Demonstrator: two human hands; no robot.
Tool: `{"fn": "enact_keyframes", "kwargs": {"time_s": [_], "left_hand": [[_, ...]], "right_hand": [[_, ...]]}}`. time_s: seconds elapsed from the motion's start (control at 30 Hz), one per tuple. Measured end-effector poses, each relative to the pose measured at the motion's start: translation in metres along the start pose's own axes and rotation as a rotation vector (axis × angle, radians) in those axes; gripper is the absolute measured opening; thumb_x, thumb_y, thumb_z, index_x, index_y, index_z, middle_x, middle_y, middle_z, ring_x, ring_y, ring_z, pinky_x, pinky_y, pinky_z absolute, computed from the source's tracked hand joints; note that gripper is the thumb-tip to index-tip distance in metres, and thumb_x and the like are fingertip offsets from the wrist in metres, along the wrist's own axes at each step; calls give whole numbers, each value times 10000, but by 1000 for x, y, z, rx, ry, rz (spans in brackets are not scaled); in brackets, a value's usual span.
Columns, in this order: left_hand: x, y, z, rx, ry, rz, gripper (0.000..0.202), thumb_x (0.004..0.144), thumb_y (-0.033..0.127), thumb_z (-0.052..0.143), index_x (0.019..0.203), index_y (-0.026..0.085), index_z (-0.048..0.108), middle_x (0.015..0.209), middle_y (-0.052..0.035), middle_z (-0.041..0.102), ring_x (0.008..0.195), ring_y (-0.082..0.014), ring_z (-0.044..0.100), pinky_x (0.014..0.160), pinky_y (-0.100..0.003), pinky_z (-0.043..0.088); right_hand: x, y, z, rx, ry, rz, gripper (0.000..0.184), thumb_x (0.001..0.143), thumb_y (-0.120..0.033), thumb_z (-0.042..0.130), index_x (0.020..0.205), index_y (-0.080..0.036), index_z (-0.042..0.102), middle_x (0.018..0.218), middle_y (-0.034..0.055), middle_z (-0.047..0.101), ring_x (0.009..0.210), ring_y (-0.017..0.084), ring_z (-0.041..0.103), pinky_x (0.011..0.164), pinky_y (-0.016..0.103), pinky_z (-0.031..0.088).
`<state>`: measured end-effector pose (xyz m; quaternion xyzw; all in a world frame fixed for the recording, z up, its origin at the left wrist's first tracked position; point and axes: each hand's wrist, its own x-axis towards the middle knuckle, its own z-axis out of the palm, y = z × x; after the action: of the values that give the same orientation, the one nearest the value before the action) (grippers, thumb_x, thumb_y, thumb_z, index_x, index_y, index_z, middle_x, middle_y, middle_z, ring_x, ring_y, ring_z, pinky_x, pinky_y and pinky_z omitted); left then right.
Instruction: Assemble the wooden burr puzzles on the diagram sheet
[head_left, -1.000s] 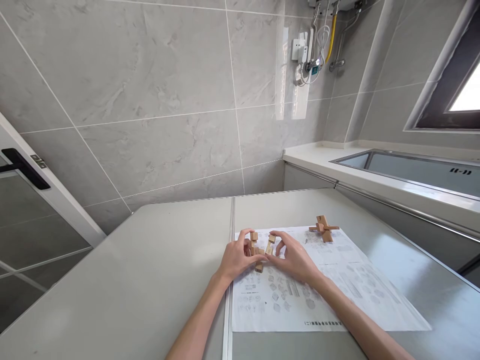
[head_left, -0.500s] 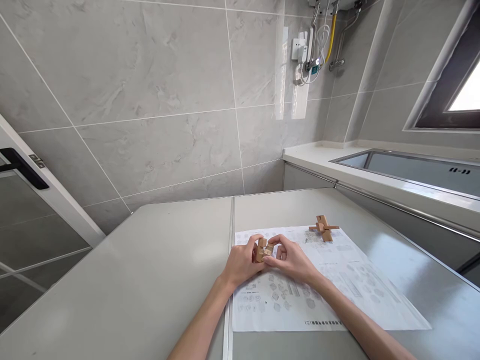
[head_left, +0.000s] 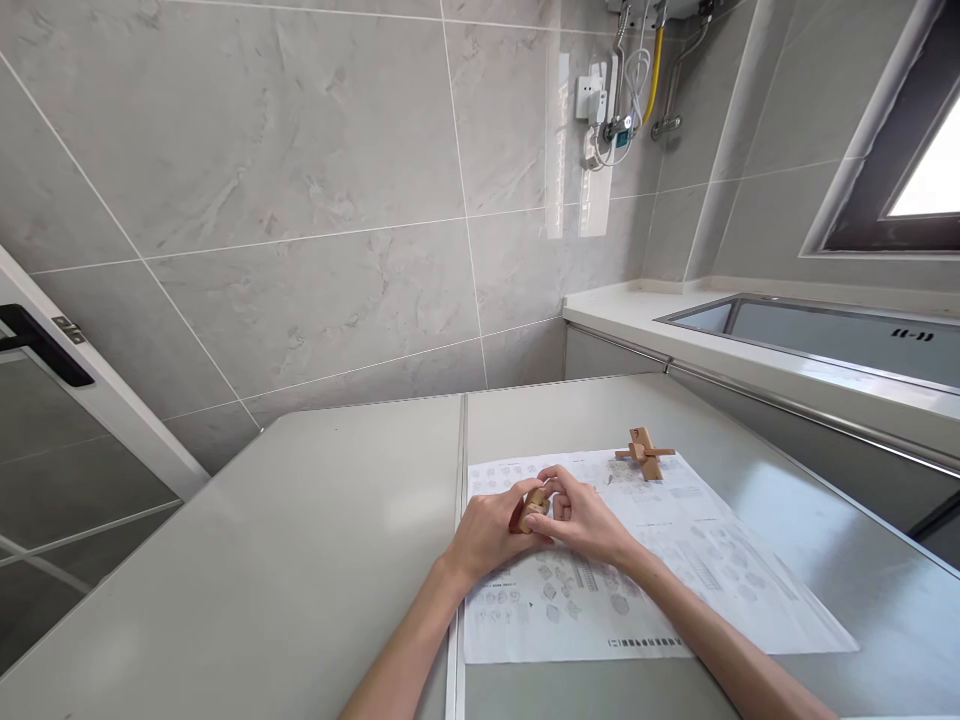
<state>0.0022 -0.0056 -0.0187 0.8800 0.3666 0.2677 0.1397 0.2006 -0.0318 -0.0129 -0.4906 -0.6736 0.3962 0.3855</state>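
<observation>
My left hand (head_left: 495, 522) and my right hand (head_left: 583, 515) meet over a printed sheet (head_left: 600, 605). Between them are small notched wooden puzzle pieces (head_left: 533, 508), pressed close together. The left fingers are curled round the left side of the pieces, while my right thumb and fingers pinch them from the right. Fingers partly cover the pieces, so their exact fit cannot be seen. Beyond my right hand, an assembled cross-shaped wooden puzzle (head_left: 645, 454) rests on the sheet's far edge.
The sheet lies on a pale grey table (head_left: 300, 560) with a seam down its middle. To the right runs a white counter (head_left: 637, 310) with a sink (head_left: 810, 330). A door with a black handle (head_left: 49, 345) is at left; a tiled wall (head_left: 315, 200) stands behind.
The wooden pieces, apart with a visible gap before, are now closed together. My left hand has shifted slightly right, and its fingers cover more of them. The view has moved a little.
</observation>
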Motion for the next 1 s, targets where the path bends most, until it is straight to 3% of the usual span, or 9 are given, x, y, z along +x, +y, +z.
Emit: {"fn": "enact_keyframes", "kwargs": {"time_s": [0.2,0.37,0.57,0.7,0.83,1.0], "left_hand": [[2,7,-3,-148,-117,-28,672,779,523,853,1351,327,558,869,48,748,670,-168,663,657,-249,445],[2,12,-5,-271,-162,-80,720,746,532,877,1355,334,548,764,77,683,640,-149,603,639,-236,428],[1,19,-3,-433,-138,-122,769,695,503,913,1350,305,560,659,103,545,589,-121,490,581,-228,380],[0,23,-2,-511,-110,-134,752,670,453,935,1323,306,591,752,75,608,645,-126,532,623,-232,428],[1,26,-3,-480,-117,-140,752,680,447,928,1335,313,584,798,60,647,659,-133,549,627,-234,440],[1,23,-3,-399,-183,-97,712,715,517,891,1322,302,586,726,74,626,628,-134,546,600,-230,417]], "right_hand": [[-1,0,2,2,-56,-32,371,858,-481,738,1071,-247,543,751,-40,671,606,161,573,570,288,397],[-2,0,3,74,-103,-27,295,901,-457,702,1050,-246,560,802,-18,712,750,212,664,652,314,466],[-4,-5,-1,170,-145,-28,288,940,-458,662,1106,-238,580,853,5,735,869,252,715,773,364,531],[-2,-6,-6,210,-208,-15,366,939,-562,651,1081,-226,622,949,42,752,939,271,709,839,391,540],[-2,-6,-6,258,-230,-1,383,927,-578,657,1065,-222,636,936,49,759,938,278,714,839,395,546],[-5,-5,1,197,-129,-25,278,884,-460,719,1016,-234,624,874,24,742,841,248,693,750,360,528]]}}
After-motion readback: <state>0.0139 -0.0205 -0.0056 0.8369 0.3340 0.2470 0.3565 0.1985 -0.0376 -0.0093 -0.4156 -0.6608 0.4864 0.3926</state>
